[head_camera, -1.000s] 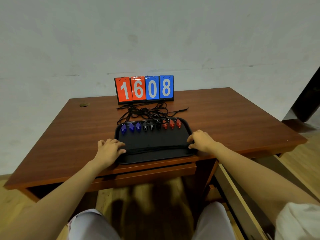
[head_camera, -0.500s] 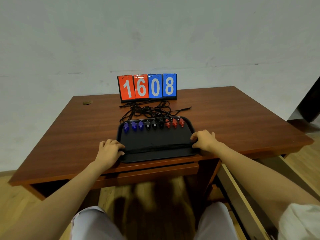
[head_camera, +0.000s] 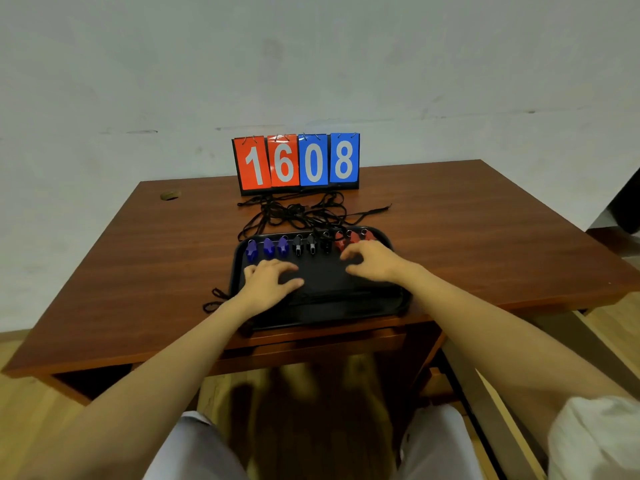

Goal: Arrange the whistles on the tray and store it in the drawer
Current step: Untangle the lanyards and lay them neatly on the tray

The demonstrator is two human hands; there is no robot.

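Note:
A black tray [head_camera: 322, 306] lies at the front edge of the brown desk [head_camera: 138, 265]. Along its far rim sits a row of whistles: three blue whistles [head_camera: 267, 248] on the left, three black whistles [head_camera: 311, 245] in the middle, red whistles [head_camera: 349, 237] on the right. Their black cords [head_camera: 301, 213] trail in a tangle over the desk behind the tray. My left hand [head_camera: 272, 280] rests flat inside the tray just below the blue whistles. My right hand [head_camera: 372, 263] lies over the tray's right part, fingers spread and touching the red whistles, partly hiding them.
A flip scoreboard [head_camera: 297, 162] reading 1608 stands at the back of the desk. A loose loop of cord [head_camera: 214, 299] lies left of the tray. An open drawer [head_camera: 512, 410] juts out at the lower right beside my legs. A white wall is behind.
Both hands have left the tray's side edges and moved forward onto the tray, toward the whistle row. The tray has stayed in place.

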